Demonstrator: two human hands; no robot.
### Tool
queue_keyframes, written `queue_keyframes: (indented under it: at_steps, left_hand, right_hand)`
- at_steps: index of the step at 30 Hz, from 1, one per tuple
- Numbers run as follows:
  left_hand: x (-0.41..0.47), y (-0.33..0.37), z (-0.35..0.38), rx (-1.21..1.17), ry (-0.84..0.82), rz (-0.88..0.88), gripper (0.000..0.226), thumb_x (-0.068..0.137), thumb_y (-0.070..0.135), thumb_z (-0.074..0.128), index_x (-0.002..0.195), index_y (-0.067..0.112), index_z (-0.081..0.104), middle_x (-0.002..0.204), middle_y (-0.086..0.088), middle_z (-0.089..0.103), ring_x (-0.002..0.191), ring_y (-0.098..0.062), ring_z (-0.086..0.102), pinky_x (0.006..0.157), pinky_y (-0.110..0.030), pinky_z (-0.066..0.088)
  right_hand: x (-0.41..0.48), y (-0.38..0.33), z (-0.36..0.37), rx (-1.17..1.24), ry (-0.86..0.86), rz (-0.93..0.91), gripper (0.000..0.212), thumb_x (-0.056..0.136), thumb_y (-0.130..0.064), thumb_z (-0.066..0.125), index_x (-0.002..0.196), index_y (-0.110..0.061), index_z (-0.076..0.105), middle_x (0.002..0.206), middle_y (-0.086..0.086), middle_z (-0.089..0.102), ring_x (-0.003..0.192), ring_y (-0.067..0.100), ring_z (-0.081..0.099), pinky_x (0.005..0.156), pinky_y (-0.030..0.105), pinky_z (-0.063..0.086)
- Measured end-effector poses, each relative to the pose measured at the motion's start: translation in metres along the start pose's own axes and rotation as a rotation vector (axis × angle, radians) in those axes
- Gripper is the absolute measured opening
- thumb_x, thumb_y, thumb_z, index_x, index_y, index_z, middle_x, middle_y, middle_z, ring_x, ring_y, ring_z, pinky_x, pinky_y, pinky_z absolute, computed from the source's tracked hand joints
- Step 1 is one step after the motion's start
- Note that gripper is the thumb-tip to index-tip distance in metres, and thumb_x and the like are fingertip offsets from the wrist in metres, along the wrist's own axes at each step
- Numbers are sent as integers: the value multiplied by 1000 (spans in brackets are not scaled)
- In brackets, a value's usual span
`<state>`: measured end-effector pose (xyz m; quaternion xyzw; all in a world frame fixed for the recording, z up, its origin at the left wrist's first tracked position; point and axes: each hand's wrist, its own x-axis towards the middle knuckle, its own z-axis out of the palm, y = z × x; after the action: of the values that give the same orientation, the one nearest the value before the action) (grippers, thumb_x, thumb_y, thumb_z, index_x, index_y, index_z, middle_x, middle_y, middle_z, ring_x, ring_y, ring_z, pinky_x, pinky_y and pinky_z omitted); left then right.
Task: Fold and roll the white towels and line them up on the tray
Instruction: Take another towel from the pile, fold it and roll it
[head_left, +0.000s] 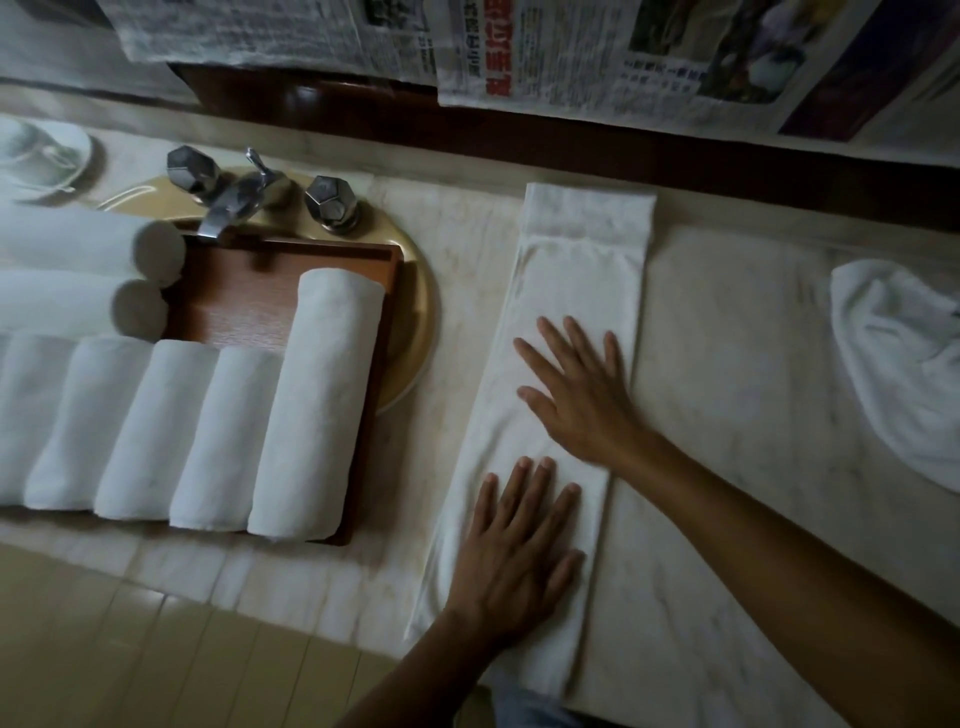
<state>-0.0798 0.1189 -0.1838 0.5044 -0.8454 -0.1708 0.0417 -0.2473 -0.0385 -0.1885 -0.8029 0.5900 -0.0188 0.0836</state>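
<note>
Pressing down, the 2 hands lie flat with fingers straight, grasping nothing: left hand (519, 551) on the near end of the folded towel (571, 270), right hand (576, 395) just beyond. The strip's long axis runs near-to-far on the worktop (727, 364). Rolling probably starts at the left hand's end. The tray (234, 301) of rolled towels (311, 405) waits left.

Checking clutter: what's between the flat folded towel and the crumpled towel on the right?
Head view: only bare marble counter between the folded towel and the crumpled towel; the right forearm crosses nearer the person.
</note>
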Motion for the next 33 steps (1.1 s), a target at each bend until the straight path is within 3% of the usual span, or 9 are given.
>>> queue_keyframes:
  at_steps: [7,10,13,18,22,26,29,31,33]
  left_hand:
    - [-21,-5,1,37,-20,110,65,107,54,40,165,31,20,173,-4,10,160,-27,7,123,-56,19]
    - [-21,-5,1,-5,-1,107,66,105,52,45,164,31,23,173,-3,12,160,-26,9,124,-57,24]
    - [-21,-5,1,-14,8,110,67,105,53,46,164,32,23,173,-2,12,160,-25,9,124,-57,24]
    - [-21,-6,3,-15,16,116,67,105,54,46,164,31,23,173,-2,13,160,-26,10,124,-56,23]
    - [-20,-8,3,-17,-11,109,66,106,56,40,165,33,18,173,0,9,160,-24,5,127,-54,15]
    - [-19,-9,0,-1,-87,123,65,108,59,28,165,36,6,174,2,-2,160,-22,-7,127,-53,4]
    - [-16,-13,-13,-58,-160,149,62,109,56,25,165,37,6,173,4,-12,157,-17,-20,127,-47,-14]
    - [-22,-17,-23,-138,-103,121,57,109,46,32,163,33,23,174,0,3,160,-18,-8,128,-44,-5]
    - [-38,-26,-30,-224,85,-6,47,104,30,51,151,26,47,162,-5,37,152,-25,28,123,-43,25]
  right_hand:
    - [60,25,-10,16,9,31,68,99,-63,18,160,-36,30,171,1,18,158,29,7,122,64,9]
    - [29,-4,-4,88,39,-122,63,99,-59,32,156,-34,39,168,5,27,156,31,19,121,62,17]
    - [0,-9,8,-19,-15,-273,63,101,-61,32,160,-38,30,171,-1,18,158,25,12,122,58,10]
    - [73,28,-14,-35,-22,-2,66,101,-64,22,161,-37,22,171,-6,18,158,19,11,123,60,11]
    - [98,33,-23,-42,-69,38,62,104,-59,19,162,-36,17,171,-11,15,159,18,5,124,60,6]
    - [72,11,-26,105,-112,157,61,107,-51,35,163,-31,21,172,-3,8,159,26,0,124,59,1]
    - [2,-8,-18,257,5,237,59,103,-35,53,158,-22,37,168,8,25,156,32,16,124,52,15]
    - [-57,-24,-11,325,91,285,55,97,-25,63,150,-14,50,161,14,39,151,35,29,123,49,26]
    - [-112,-42,-7,379,125,336,50,94,-18,68,142,-11,58,156,15,45,147,34,36,120,49,34]
